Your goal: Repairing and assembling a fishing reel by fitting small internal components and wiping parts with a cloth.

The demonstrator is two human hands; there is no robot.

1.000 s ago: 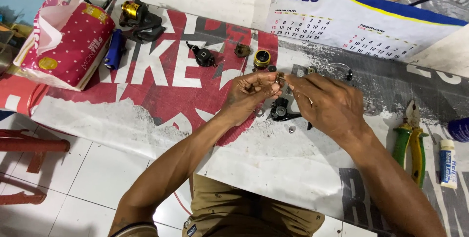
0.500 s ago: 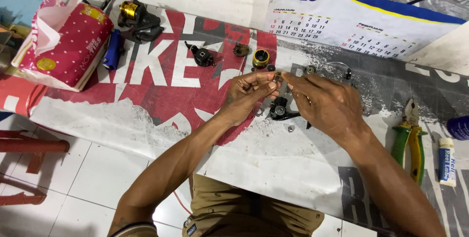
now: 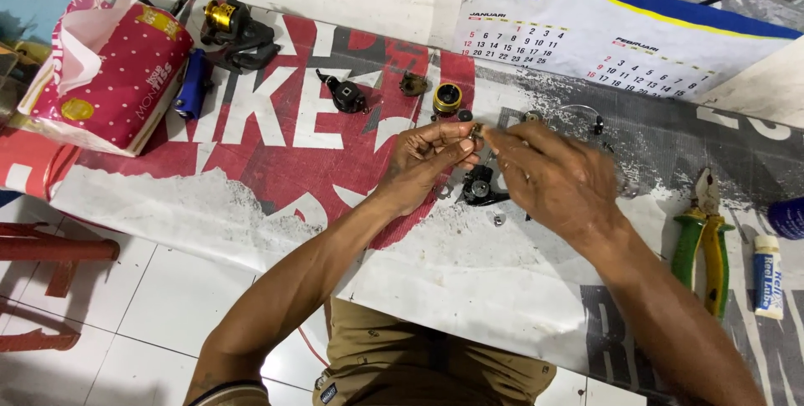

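Note:
My left hand (image 3: 431,159) and my right hand (image 3: 548,176) meet over the middle of the table, fingertips pinching one small metal part (image 3: 476,131) between them. Directly below the hands lies a black reel body piece (image 3: 479,188), with a tiny metal nut (image 3: 498,220) beside it. Just beyond the hands sit a gold and black spool (image 3: 446,99), a small brown part (image 3: 412,84) and a black handle part (image 3: 346,94). All of this rests on a red, white and grey printed banner (image 3: 276,146) spread over the table.
A pink dotted tissue pack (image 3: 109,71), a blue tube (image 3: 193,84) and a gold-black fishing reel (image 3: 234,33) lie at the far left. Green-yellow pliers (image 3: 703,243), a small white lubricant bottle (image 3: 768,276) and a blue cap (image 3: 787,218) are at right. A wall calendar (image 3: 603,38) lies behind.
Both hands stay together over the same spot; the fingers shift slightly around the small part. Nothing else on the table has moved.

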